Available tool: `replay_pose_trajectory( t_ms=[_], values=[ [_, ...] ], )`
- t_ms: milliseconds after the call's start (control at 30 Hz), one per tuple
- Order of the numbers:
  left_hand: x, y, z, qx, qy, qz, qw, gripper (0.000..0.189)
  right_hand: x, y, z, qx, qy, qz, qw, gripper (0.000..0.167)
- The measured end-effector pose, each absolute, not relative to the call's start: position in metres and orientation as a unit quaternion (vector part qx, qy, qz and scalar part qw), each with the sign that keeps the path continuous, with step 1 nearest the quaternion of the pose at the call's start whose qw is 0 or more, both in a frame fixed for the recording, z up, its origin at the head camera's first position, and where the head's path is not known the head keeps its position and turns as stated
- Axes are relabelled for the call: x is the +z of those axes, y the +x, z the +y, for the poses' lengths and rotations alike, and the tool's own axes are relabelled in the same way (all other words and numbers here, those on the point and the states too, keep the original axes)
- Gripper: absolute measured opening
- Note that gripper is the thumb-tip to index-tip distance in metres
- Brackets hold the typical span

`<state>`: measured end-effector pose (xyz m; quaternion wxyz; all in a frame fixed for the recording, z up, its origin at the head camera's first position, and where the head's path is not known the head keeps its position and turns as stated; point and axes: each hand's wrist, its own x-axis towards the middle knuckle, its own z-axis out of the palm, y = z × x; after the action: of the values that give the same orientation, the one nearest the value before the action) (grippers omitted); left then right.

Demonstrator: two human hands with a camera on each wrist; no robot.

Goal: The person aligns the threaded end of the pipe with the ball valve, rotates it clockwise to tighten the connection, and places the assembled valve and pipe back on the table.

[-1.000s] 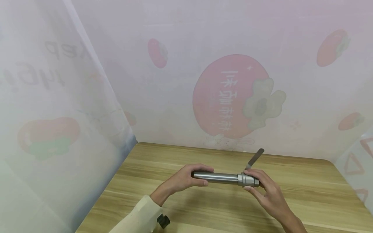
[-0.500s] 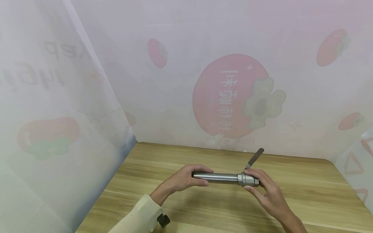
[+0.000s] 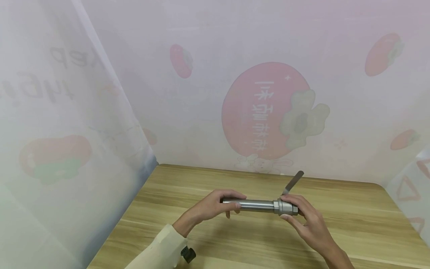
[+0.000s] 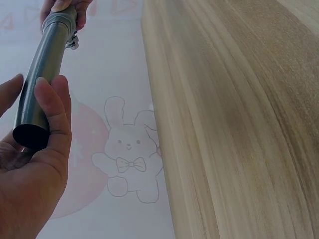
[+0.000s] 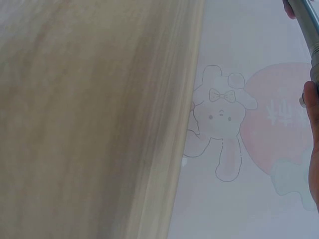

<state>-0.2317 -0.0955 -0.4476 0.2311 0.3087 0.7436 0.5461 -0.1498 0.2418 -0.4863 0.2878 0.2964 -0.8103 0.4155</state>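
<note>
A smooth metal pipe (image 3: 258, 205) lies roughly level above the table, its right end joined to a ball valve (image 3: 284, 207). From the valve, a grey lever handle (image 3: 294, 182) slants up and to the right. My left hand (image 3: 209, 204) holds the pipe's left end, with the thumb across its near side and fingertips showing just below. In the left wrist view the pipe's dark open end (image 4: 31, 135) faces the left palm. My right hand (image 3: 312, 222) grips the valve body between thumb and fingers. Only a sliver of that hand shows in the right wrist view.
A wood-grain table (image 3: 174, 183) lies beneath both hands. Behind it hangs a pale printed curtain (image 3: 188, 123) with fruit and rabbit drawings, and another sheet (image 3: 60, 112) hangs on the left. A small black device (image 3: 188, 254) sits at the left sleeve's cuff.
My left thumb has moved up across the pipe's near side, and left fingertips now show below it. The right hand, valve and lever have barely moved.
</note>
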Motion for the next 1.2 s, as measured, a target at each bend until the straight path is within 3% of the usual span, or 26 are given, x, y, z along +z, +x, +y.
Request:
replay_pose_trajectory(
  t_ms=[1200],
  values=[
    [-0.4491,-0.231,-0.0956,0.551,0.315,0.741,0.22,0.037,-0.4858,-0.1496,0.2422,0.422,0.304,-0.807,0.28,0.071]
  ],
)
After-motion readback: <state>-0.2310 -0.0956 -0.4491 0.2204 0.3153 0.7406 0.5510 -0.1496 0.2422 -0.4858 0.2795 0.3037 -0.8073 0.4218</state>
